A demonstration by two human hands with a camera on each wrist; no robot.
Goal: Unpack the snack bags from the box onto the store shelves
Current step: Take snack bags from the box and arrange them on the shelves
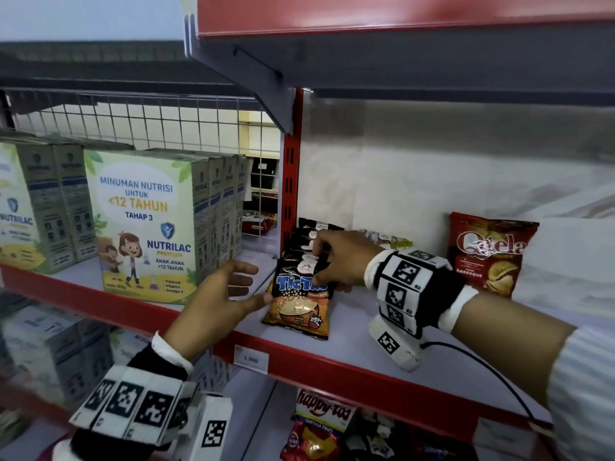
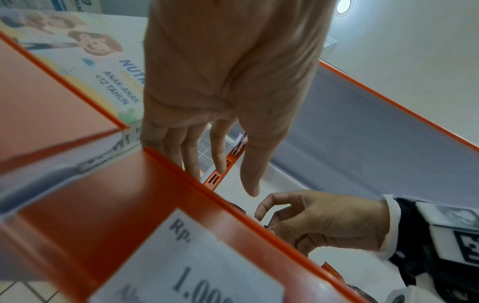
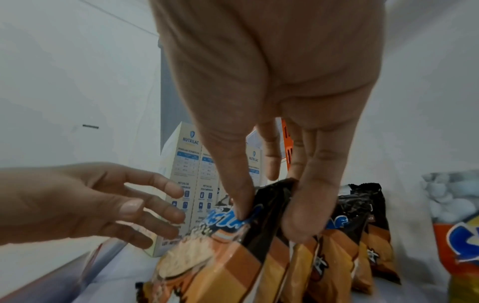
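A row of black-and-orange Tic Tac snack bags [image 1: 301, 296] stands on the white shelf [image 1: 352, 331] beside the red upright. My right hand [image 1: 327, 262] pinches the black top of the front bags [image 3: 269, 203], thumb in front and fingers behind. My left hand [image 1: 229, 291] hovers open just left of the front bag, its thumb near the bag's left edge; contact is unclear. In the left wrist view the left hand [image 2: 220, 160] shows straight fingers above the red shelf edge. The box is not in view.
Nutrilac cartons [image 1: 146, 224] fill the shelf to the left. A red Qtela chip bag [image 1: 487, 252] stands at the right, with bare shelf between it and the row. More snack bags [image 1: 319, 424] sit on the shelf below. A price label [image 1: 251, 359] marks the red front edge.
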